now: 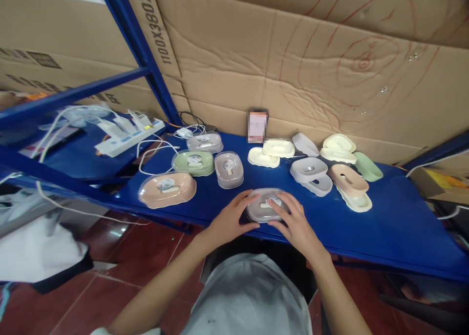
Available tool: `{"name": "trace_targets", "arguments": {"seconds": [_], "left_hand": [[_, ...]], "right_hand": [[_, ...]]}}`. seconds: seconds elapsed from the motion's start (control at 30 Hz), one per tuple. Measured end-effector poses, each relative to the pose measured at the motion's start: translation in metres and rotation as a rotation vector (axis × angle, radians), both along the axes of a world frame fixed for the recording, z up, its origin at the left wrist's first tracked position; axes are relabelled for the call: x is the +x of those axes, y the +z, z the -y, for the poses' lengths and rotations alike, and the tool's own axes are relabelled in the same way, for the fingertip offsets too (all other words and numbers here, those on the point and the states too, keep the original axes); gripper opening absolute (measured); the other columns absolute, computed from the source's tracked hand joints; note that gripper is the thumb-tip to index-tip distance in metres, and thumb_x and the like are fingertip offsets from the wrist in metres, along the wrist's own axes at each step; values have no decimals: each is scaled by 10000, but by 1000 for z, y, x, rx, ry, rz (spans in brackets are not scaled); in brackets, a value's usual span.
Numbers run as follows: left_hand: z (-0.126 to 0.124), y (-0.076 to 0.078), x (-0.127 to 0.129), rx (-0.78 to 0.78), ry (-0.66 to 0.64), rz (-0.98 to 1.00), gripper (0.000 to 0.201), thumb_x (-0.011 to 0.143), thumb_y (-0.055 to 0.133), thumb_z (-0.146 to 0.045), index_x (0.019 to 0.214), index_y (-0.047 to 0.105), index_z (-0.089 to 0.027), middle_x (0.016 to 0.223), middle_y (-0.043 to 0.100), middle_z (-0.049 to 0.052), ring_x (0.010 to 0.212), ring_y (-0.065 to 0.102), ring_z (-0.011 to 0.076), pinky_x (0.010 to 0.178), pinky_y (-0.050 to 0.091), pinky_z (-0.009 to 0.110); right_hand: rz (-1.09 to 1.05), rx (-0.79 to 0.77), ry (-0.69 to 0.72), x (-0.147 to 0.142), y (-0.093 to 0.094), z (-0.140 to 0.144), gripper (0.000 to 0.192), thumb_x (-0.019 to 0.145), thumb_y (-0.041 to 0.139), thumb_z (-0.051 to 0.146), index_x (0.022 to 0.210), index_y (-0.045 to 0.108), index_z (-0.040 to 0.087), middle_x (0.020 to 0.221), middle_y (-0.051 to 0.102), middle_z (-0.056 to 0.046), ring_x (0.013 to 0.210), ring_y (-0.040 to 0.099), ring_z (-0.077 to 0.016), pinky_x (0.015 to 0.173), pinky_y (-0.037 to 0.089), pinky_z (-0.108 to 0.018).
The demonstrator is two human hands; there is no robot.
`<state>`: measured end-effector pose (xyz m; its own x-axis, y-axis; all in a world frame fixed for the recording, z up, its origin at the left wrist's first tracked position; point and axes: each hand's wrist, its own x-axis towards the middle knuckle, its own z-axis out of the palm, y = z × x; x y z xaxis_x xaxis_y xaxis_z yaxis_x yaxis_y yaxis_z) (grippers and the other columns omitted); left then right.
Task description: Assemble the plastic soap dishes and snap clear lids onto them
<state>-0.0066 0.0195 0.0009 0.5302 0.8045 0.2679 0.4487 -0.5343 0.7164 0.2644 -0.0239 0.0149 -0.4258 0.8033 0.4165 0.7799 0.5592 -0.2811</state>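
Note:
A grey soap dish (262, 213) with a clear lid and a label stands at the table's front edge. My left hand (231, 219) grips its left side, thumb low and fingers on the upper rim. On its right side, my right hand (297, 220) is closed round it, with fingers reaching over the lid. Left of my hands are several similar lidded dishes: a grey one (229, 170), a green one (193, 163), a pink one (167, 189) and another grey one (205, 142) at the back.
Loose dish parts lie to the right: cream pieces (264, 157), grey trays (309, 169), a pink tray (349, 179) and a green piece (368, 167). A phone (257, 126) leans on the cardboard (227, 76). A power strip (130, 138) with white cables is at left, beside a blue post (157, 86).

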Motion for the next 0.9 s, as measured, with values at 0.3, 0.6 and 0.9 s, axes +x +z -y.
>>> {"name": "trace_targets", "arguments": {"seconds": [0.3,0.6,0.9], "left_hand": [[2,0,8,6,63,-45,843,909,851,-380,1619,398,-332,1662,448,132,1525,503,323,1246,465,549],[4,-1,5,47,111,-35,788,907,850,-391,1588,455,-346,1631,490,101,1494,538,309,1232,491,512],[-23,46,-64,365,463,15,682,904,830,-513,1488,558,-285,1511,631,106,1404,616,348,1201,506,550]], "right_hand": [[-19,4,40,4,7,-9,582,1055,644,398,1616,489,392,1557,566,-113,1499,489,-333,1199,497,-583],[28,3,37,1,-2,-2,741,1092,574,380,1735,207,366,1747,364,-130,1635,316,-356,1237,452,-623],[-22,-119,-157,2,-5,-3,673,1110,517,456,1722,271,329,1759,340,-127,1590,397,-366,1237,451,-610]]}}
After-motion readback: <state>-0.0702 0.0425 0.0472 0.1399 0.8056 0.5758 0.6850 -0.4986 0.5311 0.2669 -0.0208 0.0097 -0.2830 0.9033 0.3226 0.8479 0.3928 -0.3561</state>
